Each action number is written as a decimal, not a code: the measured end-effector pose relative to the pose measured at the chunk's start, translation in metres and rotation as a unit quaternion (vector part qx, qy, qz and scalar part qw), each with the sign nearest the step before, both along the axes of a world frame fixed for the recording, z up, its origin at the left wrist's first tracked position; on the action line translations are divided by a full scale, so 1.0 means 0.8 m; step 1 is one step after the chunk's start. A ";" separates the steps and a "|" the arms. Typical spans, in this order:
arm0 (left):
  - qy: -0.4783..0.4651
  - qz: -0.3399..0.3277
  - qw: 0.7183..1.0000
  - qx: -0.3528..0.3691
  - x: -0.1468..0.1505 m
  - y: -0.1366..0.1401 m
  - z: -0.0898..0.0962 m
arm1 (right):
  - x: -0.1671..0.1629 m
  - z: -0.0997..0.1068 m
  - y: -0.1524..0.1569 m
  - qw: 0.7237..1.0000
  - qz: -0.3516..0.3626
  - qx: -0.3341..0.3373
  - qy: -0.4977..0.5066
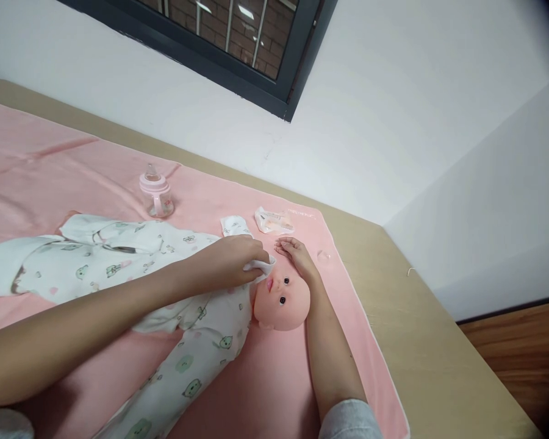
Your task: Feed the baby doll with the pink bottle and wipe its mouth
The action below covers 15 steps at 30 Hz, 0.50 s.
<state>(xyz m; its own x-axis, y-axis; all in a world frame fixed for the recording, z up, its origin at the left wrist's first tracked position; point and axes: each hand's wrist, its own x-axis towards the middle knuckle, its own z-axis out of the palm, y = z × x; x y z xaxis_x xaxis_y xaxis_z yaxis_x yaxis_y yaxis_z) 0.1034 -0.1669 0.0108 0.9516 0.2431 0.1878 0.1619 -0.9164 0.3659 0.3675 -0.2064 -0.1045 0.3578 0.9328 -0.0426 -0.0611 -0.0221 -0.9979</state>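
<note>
A baby doll [283,308] lies face up on a pink blanket [265,390], dressed in a white printed outfit [196,353]. Between the fingers of my left hand [235,259] is a white cloth or tissue [263,266], held right at the doll's mouth and cheek. My forearm crosses over the doll's body. My right hand [297,253] lies beside the top of the doll's head, its fingers stretched out, with the wrist against the head. Part of the doll's cheek and chin is hidden by the cloth.
A pink-lidded baby bottle [157,196] stands upright behind the doll. Near my right hand lie a clear plastic packet [274,221], a folded printed cloth [235,225] and a small transparent item [324,255]. The wooden tabletop [384,292] meets a white wall below a dark-framed window [274,91].
</note>
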 end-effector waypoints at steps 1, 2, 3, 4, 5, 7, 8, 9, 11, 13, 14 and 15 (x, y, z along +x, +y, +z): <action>-0.003 -0.001 1.000 -0.002 0.000 0.000 0.000 | 0.000 0.001 0.000 1.000 0.000 -0.002 -0.001; -0.007 -0.002 1.000 -0.004 0.001 0.000 -0.001 | -0.001 0.001 0.000 1.000 0.000 -0.002 -0.001; -0.010 -0.006 1.000 -0.005 0.001 0.000 -0.001 | -0.001 0.001 0.000 1.000 -0.001 -0.002 -0.001; -0.012 -0.010 1.000 -0.006 0.001 0.000 -0.001 | -0.001 0.001 0.000 1.000 -0.002 -0.001 0.000; -0.011 -0.013 1.000 -0.006 0.002 0.000 -0.001 | -0.001 0.001 0.000 1.000 -0.002 0.000 0.002; -0.005 -0.019 1.000 -0.004 0.002 -0.001 -0.001 | 0.000 0.000 0.000 1.000 -0.002 0.003 0.003; -0.002 -0.020 1.000 -0.003 0.002 -0.001 0.000 | 0.000 0.000 0.000 1.000 0.000 0.003 0.003; -0.002 -0.019 1.000 -0.002 0.002 -0.002 0.001 | 0.000 0.000 0.000 1.000 0.000 0.002 0.002; -0.007 -0.019 1.000 0.002 0.002 -0.002 0.001 | 0.001 -0.001 0.000 1.000 0.000 -0.001 0.001; -0.014 -0.020 1.000 0.006 0.003 -0.001 0.001 | 0.001 -0.001 0.001 1.000 -0.002 -0.002 0.002; -0.016 -0.021 1.000 0.007 0.003 0.000 0.000 | 0.001 -0.002 0.001 1.000 -0.003 0.000 0.003; -0.018 -0.020 1.000 0.008 0.004 0.000 -0.001 | 0.001 -0.002 0.001 1.000 -0.003 0.000 0.003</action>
<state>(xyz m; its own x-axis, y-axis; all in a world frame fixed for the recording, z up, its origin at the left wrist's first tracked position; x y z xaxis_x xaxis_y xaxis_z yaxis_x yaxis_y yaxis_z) 0.1067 -0.1667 0.0104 0.9534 0.2007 0.2255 0.1112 -0.9280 0.3556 0.3686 -0.2057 -0.1058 0.3633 0.9306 -0.0447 -0.0674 -0.0216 -0.9975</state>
